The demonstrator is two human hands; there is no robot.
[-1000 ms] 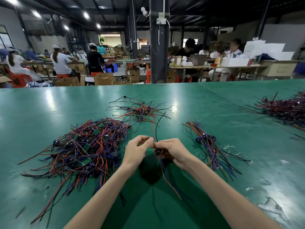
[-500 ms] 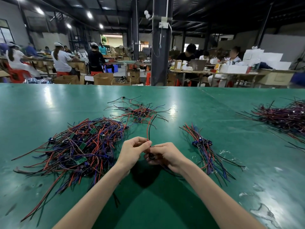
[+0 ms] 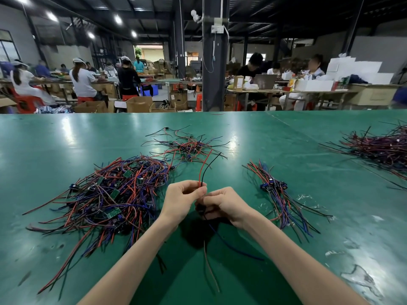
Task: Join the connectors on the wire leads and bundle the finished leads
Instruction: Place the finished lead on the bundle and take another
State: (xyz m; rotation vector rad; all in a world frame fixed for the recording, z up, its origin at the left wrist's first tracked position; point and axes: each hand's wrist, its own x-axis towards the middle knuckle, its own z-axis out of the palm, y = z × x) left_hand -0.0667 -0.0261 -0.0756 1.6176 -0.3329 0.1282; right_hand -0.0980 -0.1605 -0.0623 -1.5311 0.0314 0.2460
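The red-and-black lead (image 3: 204, 172) rises from the left grip (image 3: 182, 201), which pinches its connector end just beside the right grip (image 3: 224, 204). The right grip is curled round the mating lead (image 3: 222, 238), which trails below it. The plugs are hidden between the fingers; they are best lined up squarely and pressed straight home.

My glossy counter (image 3: 66, 139) is deep green. The big heap of wire leads (image 3: 103, 201) is red, blue, purple and black, flecked with small green circuit boards (image 3: 127, 173); the smaller bundle of leads (image 3: 284, 203) adds blue connectors (image 3: 265, 187). The thin wire pair (image 3: 203, 170) I pinch is red and black, the trailing wire (image 3: 233, 245) below blue.
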